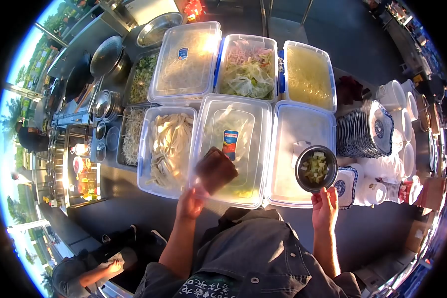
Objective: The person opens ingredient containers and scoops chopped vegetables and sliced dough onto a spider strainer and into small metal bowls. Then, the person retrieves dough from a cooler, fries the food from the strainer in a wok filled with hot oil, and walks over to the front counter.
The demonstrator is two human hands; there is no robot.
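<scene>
My left hand (191, 202) is closed on the edge of a dark brown, flat rectangular object (217, 170), blurred, above a lidded clear box (211, 119) with a coloured label. What exactly the object is, I cannot make out. In my right hand (325, 203), the near rim of a small black bowl (299, 175) is pinched. Chopped pale-green pieces (315, 168) lie in the bowl. It is over the front-right lidded box (288, 193). Left of my left hand, a clear tub (143, 169) holds pale, cream-coloured strips.
Behind are lidded boxes of noodles (308, 74), of shredded vegetables (248, 64), and a frosted one (186, 69). Stacked patterned plates (365, 129) and white cups (375, 191) stand at right. Pans (109, 54) and metal pots are at left. Another person's hand (115, 265) shows lower left.
</scene>
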